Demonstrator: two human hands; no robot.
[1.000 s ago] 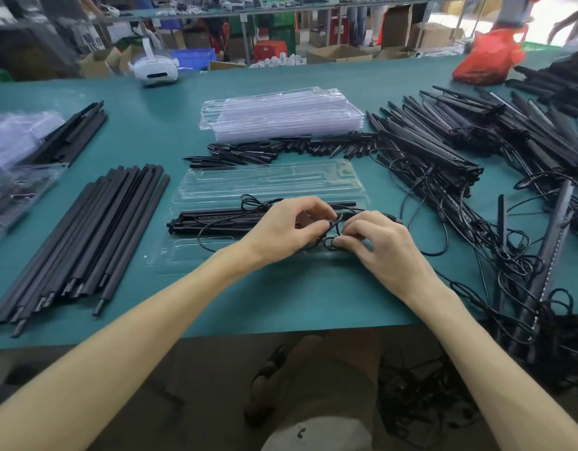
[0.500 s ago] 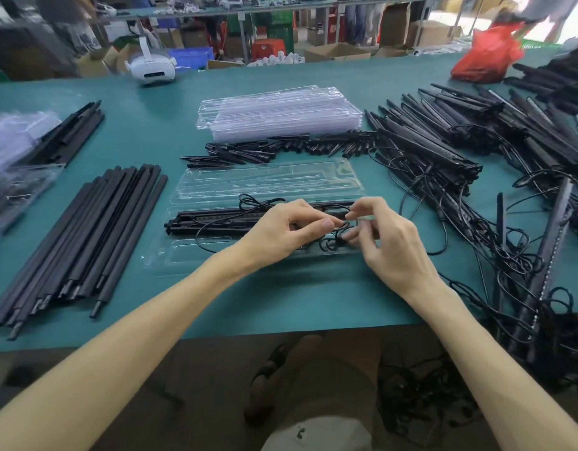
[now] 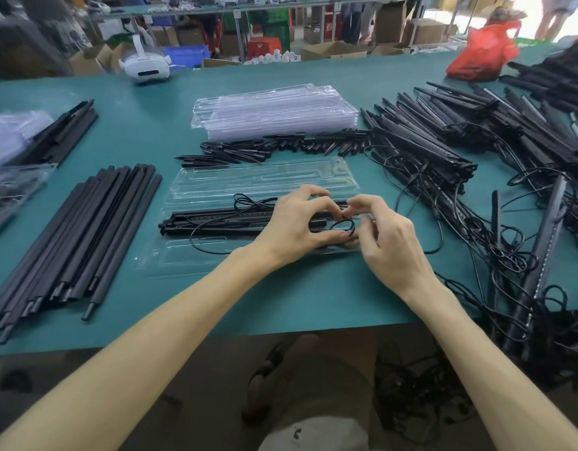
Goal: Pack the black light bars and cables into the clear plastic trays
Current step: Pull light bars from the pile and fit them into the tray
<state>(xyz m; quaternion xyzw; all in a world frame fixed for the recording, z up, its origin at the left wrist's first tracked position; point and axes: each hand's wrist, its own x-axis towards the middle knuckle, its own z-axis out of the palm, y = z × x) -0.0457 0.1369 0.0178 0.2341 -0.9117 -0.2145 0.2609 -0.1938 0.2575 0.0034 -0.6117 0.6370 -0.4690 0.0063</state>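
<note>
1. Head view: my left hand [image 3: 294, 229] and right hand [image 3: 388, 239] met over the right end of the open tray [image 3: 190, 258]. Both had curled fingers, and each pinched the same small loop of cable [image 3: 342, 226] between thumb and fingertips.
2. The cable was thin, black and slightly glossy. From the loop it ran left in a slack curve across the tray's near half, with a small tangle lying over the bars [image 3: 216, 221].
3. The bars were long, slim and matte black. They lay bundled lengthwise along the middle of the tray, their left ends near its left edge and their right ends hidden under my hands.
4. The tray was a clear clamshell opened flat on the green table [image 3: 313, 304], just in front of me, with long moulded slots showing in its far half.
5. Beyond it lay a row of small black spikes [image 3: 281, 146], then a stack [image 3: 274, 115] of clear trays.
6. To my right sprawled a heap [image 3: 443, 151] of black bars with tangled cables. To my left lay black rods [image 3: 86, 229], side by side.
</note>
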